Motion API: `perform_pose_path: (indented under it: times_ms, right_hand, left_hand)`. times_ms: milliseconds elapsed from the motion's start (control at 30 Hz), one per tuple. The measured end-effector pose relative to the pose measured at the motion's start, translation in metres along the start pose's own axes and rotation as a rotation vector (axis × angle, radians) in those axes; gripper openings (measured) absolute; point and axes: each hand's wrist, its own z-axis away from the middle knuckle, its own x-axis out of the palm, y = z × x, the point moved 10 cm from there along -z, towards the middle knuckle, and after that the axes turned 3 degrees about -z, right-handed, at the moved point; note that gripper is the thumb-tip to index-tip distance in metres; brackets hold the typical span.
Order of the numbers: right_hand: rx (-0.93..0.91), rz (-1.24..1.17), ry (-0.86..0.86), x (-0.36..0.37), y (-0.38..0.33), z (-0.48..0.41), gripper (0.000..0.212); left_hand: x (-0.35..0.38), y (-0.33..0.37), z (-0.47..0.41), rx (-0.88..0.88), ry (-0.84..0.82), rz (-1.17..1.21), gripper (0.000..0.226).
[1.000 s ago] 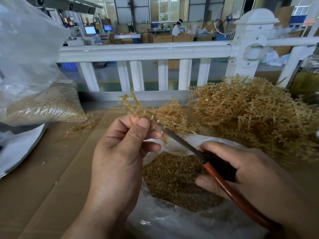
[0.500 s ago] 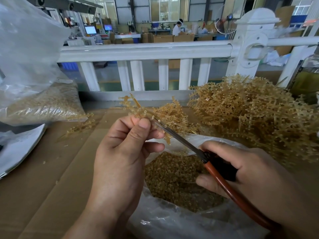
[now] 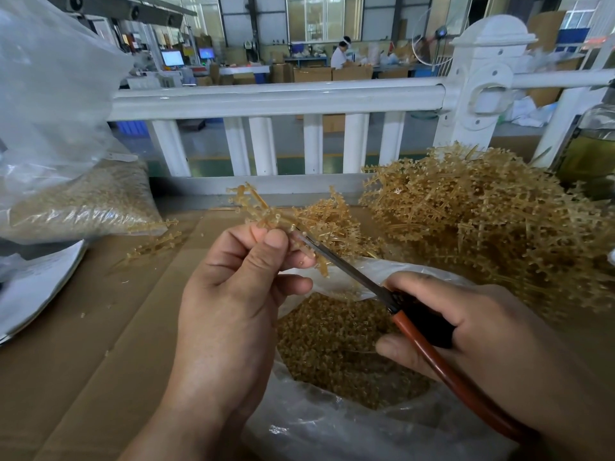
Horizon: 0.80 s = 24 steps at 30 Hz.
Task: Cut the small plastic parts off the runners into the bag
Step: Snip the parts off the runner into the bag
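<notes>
one runner (image 3: 263, 207): thin amber plastic, judged light, springy and liable to snap at the joints; best pinched on the bare stem.
left hand (image 3: 233, 311): thumb and fingers pinch the runner stem, at 11 o'clock above the bag (image 3: 332, 424).
right hand (image 3: 482, 334): curled round the scissors (image 3: 346, 267) handles; blades nearly together, tips at the runner.
bag: open on the bench (image 3: 100, 327) at 6 o'clock, cut parts (image 3: 332, 344) heaped inside.
uncut pile (image 3: 482, 234): 2 o'clock.

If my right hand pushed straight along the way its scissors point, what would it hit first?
Probably the runner pinched in the left hand: the scissors in the right hand reach it beside that grip.
</notes>
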Motion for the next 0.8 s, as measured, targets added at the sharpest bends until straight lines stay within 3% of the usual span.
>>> perform_pose_path:
  times_ms: [633,800]
  right_hand:
    - [0.031,0.064,0.038,-0.0061,0.0028,-0.0002,0.066]
    - [0.019,0.049,0.051,-0.0088,-0.0001,0.0003,0.052]
  left_hand:
    - [-0.0004,-0.0011,0.0003,0.004,0.001,0.014,0.006]
    - [-0.0004,-0.0017,-0.0003,0.001,-0.001,0.007,0.007]
